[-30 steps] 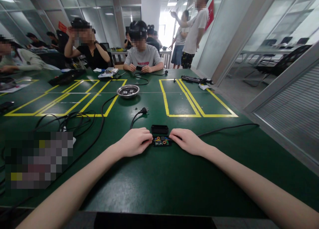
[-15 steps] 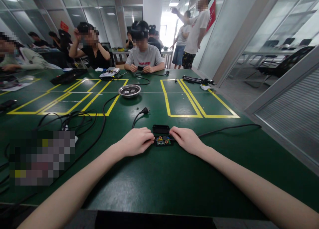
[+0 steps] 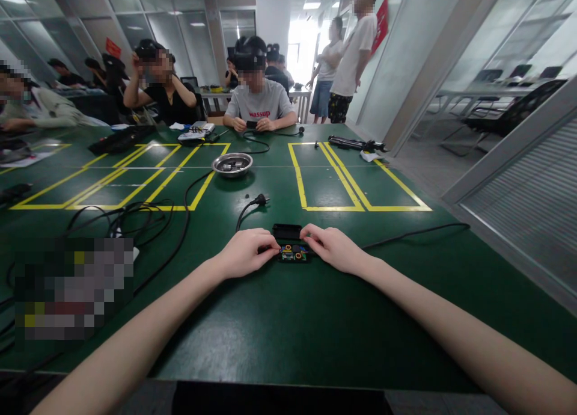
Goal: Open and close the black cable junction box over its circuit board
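A small black adapter case lies on the green table in two halves. Its lower half [image 3: 293, 259] holds a circuit board [image 3: 288, 254] with copper-coloured coils. Just behind it sits the black cover [image 3: 287, 231], hollow side showing. With closed fingers, my left hand [image 3: 247, 252] pinches the left end of the lower half; the exact contact is partly hidden. My right hand [image 3: 338, 249] has thumb and forefinger closed at the cover's right end. From under that hand a black cable [image 3: 415, 235] runs right. Beyond my left hand lies a black plug [image 3: 260, 199] on its cord.
A metal bowl [image 3: 232, 165] with small metal parts stands farther back. Coiled black cables [image 3: 130, 216] and a blurred-out object [image 3: 76, 288] lie at left. Yellow tape [image 3: 333, 209] marks the table. A person [image 3: 259, 105] sits opposite; a folded black tripod-like item [image 3: 356, 143] lies back right.
My right fingertips have shifted left and back along the cover, which has moved slightly with them. My left hand stays at the case's left end. The view has shifted a little.
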Tool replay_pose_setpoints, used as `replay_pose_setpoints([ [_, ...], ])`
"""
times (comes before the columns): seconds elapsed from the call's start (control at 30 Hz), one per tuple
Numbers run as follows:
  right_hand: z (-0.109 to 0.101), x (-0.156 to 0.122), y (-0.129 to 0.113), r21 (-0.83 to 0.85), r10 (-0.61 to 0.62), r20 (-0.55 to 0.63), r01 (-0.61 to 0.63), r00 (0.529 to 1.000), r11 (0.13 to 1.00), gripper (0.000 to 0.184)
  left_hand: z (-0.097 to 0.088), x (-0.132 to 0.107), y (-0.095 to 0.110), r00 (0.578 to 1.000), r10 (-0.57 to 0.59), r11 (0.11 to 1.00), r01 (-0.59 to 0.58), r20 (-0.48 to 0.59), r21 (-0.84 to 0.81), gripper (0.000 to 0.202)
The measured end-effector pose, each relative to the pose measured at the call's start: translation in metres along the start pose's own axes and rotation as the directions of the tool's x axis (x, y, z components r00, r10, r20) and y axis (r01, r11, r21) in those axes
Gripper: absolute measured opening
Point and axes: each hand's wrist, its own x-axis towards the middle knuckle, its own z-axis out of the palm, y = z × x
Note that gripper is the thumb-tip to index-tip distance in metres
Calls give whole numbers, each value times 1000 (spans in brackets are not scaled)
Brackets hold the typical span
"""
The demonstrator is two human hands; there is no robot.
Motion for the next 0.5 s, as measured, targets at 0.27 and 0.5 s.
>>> replay_pose_setpoints([
  [0.27, 2, 2, 1, -52, 10, -60, -13, 998, 999, 13, 3, 3, -5, 997, -83, 982, 83, 8, -171, 16],
  [0.5, 5, 1, 0, -54, 12, -114, -18, 993, 998, 13, 7, 4, -8, 987, -148, 916, 115, -59, -384, 14],
])
